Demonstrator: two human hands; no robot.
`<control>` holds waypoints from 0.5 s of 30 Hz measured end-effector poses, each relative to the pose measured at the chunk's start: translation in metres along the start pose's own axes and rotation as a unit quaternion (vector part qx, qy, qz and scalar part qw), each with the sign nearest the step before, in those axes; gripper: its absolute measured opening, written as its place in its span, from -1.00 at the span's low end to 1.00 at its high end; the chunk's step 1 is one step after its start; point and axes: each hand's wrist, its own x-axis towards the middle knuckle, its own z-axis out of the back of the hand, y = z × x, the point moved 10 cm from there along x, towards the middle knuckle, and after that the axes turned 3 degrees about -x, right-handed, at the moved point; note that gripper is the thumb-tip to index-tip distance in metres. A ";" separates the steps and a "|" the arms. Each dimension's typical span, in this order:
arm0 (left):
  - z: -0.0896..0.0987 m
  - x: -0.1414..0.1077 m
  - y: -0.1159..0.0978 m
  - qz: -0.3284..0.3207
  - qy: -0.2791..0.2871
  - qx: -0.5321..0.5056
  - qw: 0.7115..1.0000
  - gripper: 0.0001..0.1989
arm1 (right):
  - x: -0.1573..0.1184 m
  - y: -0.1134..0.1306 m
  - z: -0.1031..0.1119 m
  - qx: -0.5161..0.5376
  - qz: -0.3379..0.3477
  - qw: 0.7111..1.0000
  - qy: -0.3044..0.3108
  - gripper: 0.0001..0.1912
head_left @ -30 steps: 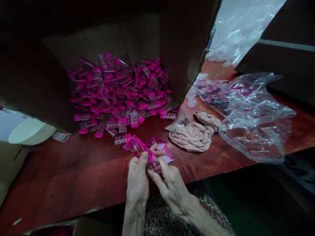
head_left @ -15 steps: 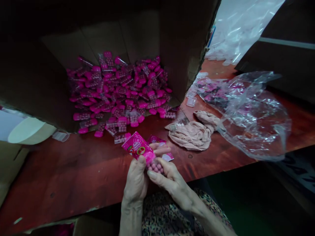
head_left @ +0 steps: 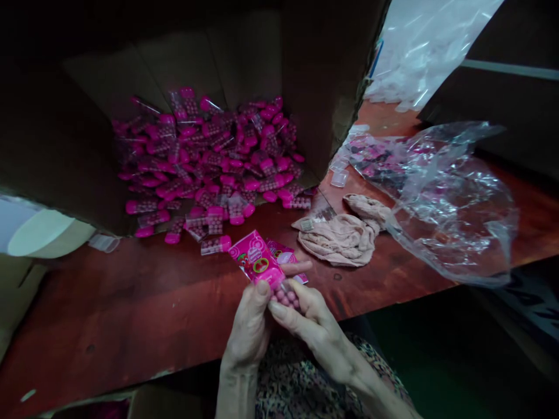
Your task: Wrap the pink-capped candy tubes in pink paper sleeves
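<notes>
Both hands hold a pink candy packet (head_left: 255, 262), a printed card with a clear blister of round pink candies (head_left: 286, 297) at its lower end. My left hand (head_left: 248, 331) pinches it with the thumb on the front, and one finger shows past the packet's far side. My right hand (head_left: 314, 326) presses thumb and finger on the blister end. A second pink packet (head_left: 283, 253) lies partly hidden behind the first. Beyond my hands, a heap of similar pink packets (head_left: 205, 157) lies inside an open cardboard box.
The box wall (head_left: 323, 75) rises right of the heap on a red-brown wooden table (head_left: 109, 297). To the right lie a crumpled beige cloth (head_left: 338, 240) and a clear plastic bag (head_left: 449, 215) holding pink packets. White plastic sheeting (head_left: 423, 52) fills the upper right.
The held packet has shifted slightly right and stands more steeply, with both hands moving with it. The view has shifted a little and the plastic bag has settled.
</notes>
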 end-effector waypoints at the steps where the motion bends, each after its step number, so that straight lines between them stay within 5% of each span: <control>1: 0.001 0.000 0.001 0.003 -0.010 -0.009 1.000 -0.57 | 0.002 0.002 0.000 0.007 0.005 1.000 -0.002 -0.74; 5: 0.012 0.000 -0.005 -0.019 -0.066 -0.055 0.996 -0.41 | 0.004 0.000 -0.005 -0.029 -0.001 1.000 0.001 -0.76; 10: 0.021 0.001 -0.017 -0.043 -0.127 -0.033 0.990 -0.62 | -0.001 0.001 -0.012 -0.081 -0.001 0.997 0.017 -0.81; 15: 0.015 -0.008 -0.023 -0.067 -0.150 0.019 0.986 -0.65 | -0.018 0.008 -0.008 -0.088 -0.012 0.996 -0.029 -0.73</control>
